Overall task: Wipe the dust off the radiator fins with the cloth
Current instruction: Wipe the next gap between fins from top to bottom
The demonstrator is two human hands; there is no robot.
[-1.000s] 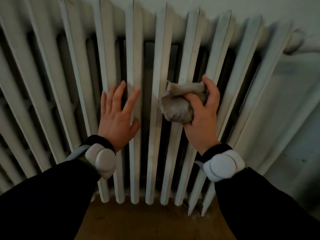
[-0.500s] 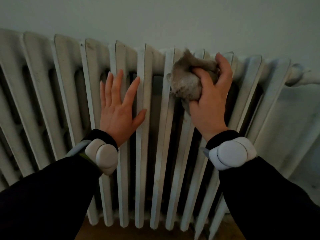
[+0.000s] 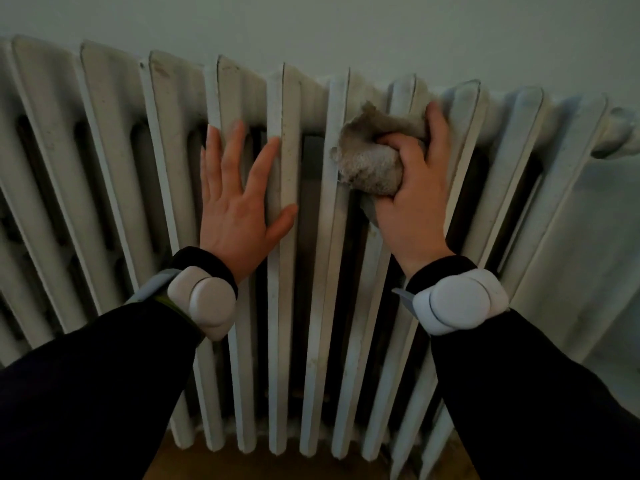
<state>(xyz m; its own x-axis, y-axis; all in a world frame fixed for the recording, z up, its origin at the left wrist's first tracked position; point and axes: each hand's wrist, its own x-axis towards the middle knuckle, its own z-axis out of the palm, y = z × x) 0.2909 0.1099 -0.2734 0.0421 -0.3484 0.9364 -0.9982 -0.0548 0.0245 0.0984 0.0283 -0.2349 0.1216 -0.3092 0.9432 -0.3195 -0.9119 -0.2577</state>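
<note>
A white cast-iron radiator [image 3: 114, 140] with many upright fins fills the view against the wall. My right hand [image 3: 412, 199] grips a bunched grey-beige cloth [image 3: 370, 157] and presses it against the upper part of a fin right of centre, just below the fin tops. My left hand [image 3: 239, 195] lies flat on the fins left of the cloth, fingers straight and spread, holding nothing. Both wrists carry white round bands over dark sleeves.
A pale wall [image 3: 311, 26] rises behind the radiator. A pipe fitting [image 3: 620, 133] sticks out at the radiator's upper right end. A strip of wooden floor [image 3: 277, 465] shows below the fins.
My right hand has carried the cloth up the fin from mid-height to near the top. The left hand stayed flat on the fins. The view has tilted upward, showing the fin tops.
</note>
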